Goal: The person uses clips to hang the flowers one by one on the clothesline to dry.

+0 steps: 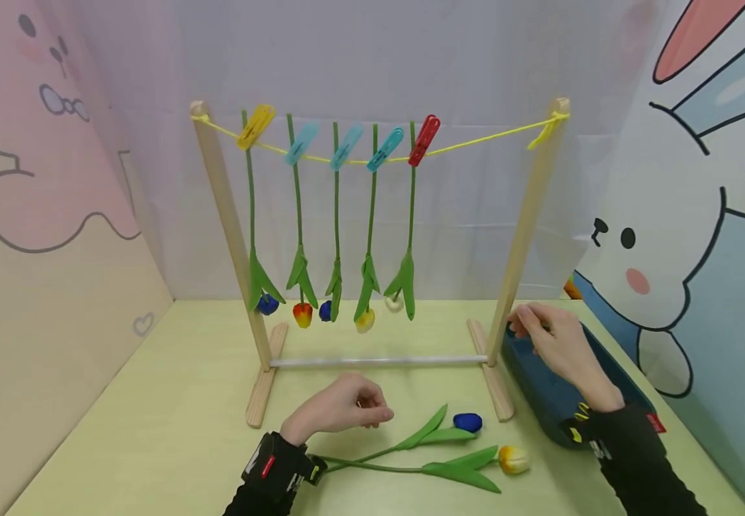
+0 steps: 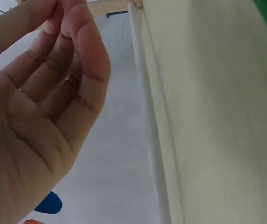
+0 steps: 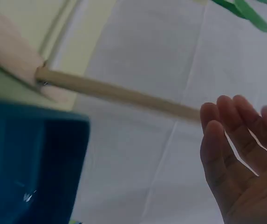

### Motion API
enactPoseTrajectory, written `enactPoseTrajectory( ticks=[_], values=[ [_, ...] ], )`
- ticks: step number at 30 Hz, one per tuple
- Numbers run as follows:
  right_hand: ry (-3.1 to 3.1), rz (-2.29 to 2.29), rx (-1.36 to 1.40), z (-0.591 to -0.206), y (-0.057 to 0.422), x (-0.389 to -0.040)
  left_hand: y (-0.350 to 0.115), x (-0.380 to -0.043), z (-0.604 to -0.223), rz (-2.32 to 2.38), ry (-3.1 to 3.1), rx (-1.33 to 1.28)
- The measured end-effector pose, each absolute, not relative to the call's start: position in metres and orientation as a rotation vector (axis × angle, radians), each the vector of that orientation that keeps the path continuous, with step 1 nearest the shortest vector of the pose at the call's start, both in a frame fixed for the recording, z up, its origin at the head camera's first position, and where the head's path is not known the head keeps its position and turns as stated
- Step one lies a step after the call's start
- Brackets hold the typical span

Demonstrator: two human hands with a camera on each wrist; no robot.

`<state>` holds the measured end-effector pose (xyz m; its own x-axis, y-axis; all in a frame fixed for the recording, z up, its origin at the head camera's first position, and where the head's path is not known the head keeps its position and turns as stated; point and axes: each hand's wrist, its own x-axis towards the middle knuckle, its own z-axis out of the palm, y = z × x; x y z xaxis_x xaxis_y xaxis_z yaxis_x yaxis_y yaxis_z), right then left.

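My left hand [image 1: 344, 405] hovers near the table's front, loosely curled and holding nothing. Close to it, two artificial tulips lie with crossing stems: one has a blue bloom [image 1: 467, 423], the other a yellow-orange bloom [image 1: 513, 460]. Over the dark blue bin [image 1: 611, 355] is my right hand [image 1: 559, 340], by the foot of the right wooden post [image 1: 527, 222]. Its fingers are relaxed and bare in the right wrist view. Several tulips hang upside down from a yellow string [image 1: 482, 138], each under a clothespin, from yellow [image 1: 256, 127] at left to red [image 1: 424, 141] at right.
The stand also has a left post [image 1: 224, 190], a pale lower bar [image 1: 379, 362] and wooden feet [image 1: 498, 394] on the table [image 1: 172, 430]. A white curtain [image 1: 476, 64] hangs behind. Cartoon-printed panels [image 1: 656, 215] flank both sides.
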<state>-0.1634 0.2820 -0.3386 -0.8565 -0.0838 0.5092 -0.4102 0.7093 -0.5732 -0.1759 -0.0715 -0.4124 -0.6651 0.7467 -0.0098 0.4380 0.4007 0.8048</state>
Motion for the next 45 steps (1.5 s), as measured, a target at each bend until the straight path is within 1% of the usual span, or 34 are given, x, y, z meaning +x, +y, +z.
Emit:
enactPoseTrajectory(
  ticks=[6, 11, 15, 22, 30, 35, 45],
  values=[
    [-2.577, 0.725, 0.236, -0.362, 0.339, -0.16, -0.074, -0.176, -0.431, 1.079, 2.181, 0.915],
    [-2.757, 0.604, 0.118, -0.364, 0.376, -0.157, -0.074, -0.177, -0.436, 1.046, 2.152, 0.857],
    [-2.944, 0.51, 0.138, -0.363, 0.391, -0.153, -0.074, -0.177, -0.438, 1.04, 2.15, 0.815],
    [-3.119, 0.475, 0.296, -0.371, 0.398, -0.151, -0.075, -0.177, -0.437, 1.053, 2.161, 0.77],
    [-3.251, 0.461, 0.369, -0.388, 0.4, -0.151, -0.074, -0.177, -0.439, 1.052, 2.154, 0.753],
    [-3.252, 0.412, 0.37, -0.396, 0.397, -0.151, -0.074, -0.178, -0.44, 1.055, 2.145, 0.754],
    [-3.292, 0.471, 0.382, -0.403, 0.391, -0.148, -0.074, -0.177, -0.439, 1.066, 2.143, 0.744]
  ],
)
